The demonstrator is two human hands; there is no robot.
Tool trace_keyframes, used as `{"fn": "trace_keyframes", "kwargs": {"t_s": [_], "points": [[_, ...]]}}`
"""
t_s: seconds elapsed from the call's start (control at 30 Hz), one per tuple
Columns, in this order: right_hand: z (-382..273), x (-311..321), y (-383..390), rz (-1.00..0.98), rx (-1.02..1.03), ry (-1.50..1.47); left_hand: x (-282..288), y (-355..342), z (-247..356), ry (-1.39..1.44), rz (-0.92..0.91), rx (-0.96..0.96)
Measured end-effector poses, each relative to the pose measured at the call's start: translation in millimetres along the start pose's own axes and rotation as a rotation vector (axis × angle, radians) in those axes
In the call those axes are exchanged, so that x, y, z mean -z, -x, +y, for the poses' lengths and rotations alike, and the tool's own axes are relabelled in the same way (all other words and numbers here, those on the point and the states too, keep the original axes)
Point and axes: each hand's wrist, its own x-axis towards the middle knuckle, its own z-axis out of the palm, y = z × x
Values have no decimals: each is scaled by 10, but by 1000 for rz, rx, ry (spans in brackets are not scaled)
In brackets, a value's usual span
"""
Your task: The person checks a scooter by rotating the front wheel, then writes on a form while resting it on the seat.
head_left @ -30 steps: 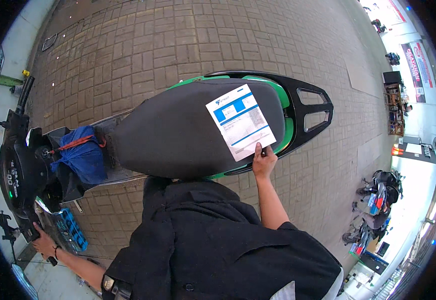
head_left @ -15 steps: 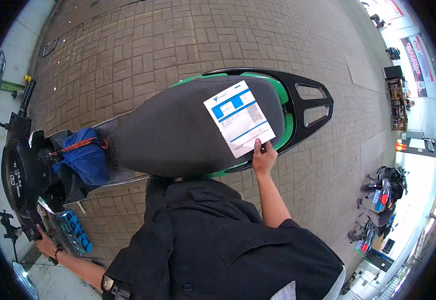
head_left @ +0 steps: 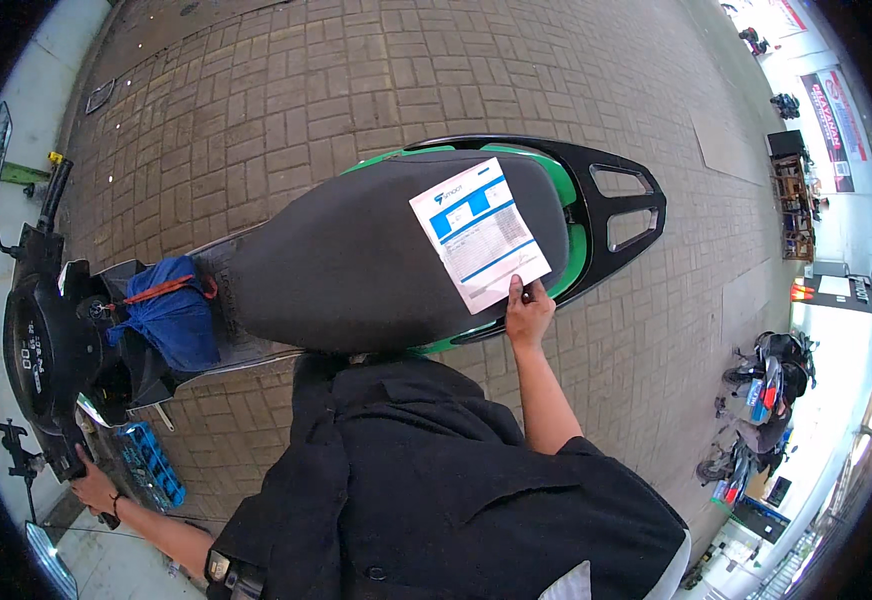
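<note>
A scooter with a black seat (head_left: 336, 255) and green side panels stands across the view in front of me, its handlebars at the left. At the lower-left end of the handlebar (head_left: 61, 450), my left hand (head_left: 96, 490) is closed around the grip. A printed white and blue paper sheet (head_left: 481, 235) lies over the rear part of the seat. My right hand (head_left: 529, 315) pinches the sheet's near right corner between thumb and fingers. Something small and dark shows between those fingers, too small to name.
A blue cloth bag (head_left: 171, 310) with a red-orange drawstring sits on the footboard. A blue plastic crate (head_left: 151, 465) stands on the paving below. Behind the seat extends a black rear rack (head_left: 626, 205). Parked motorcycles (head_left: 766, 380) and a shelf (head_left: 791, 205) line the right side.
The sheet has tilted slightly and its upper end has shifted a little away from me. Both hands stay almost where they were.
</note>
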Motion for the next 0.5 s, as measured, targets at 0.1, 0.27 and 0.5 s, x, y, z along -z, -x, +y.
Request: {"fn": "trace_keyframes", "kwargs": {"t_s": [0.1, 0.27, 0.5], "points": [[79, -2, 7, 29, 40, -27, -37, -29, -10, 30, 50, -7], [113, 32, -19, 76, 89, 7, -48, -93, -36, 48, 79, -29], [43, 7, -68, -22, 5, 99, 512, 319, 316, 56, -98, 55]]}}
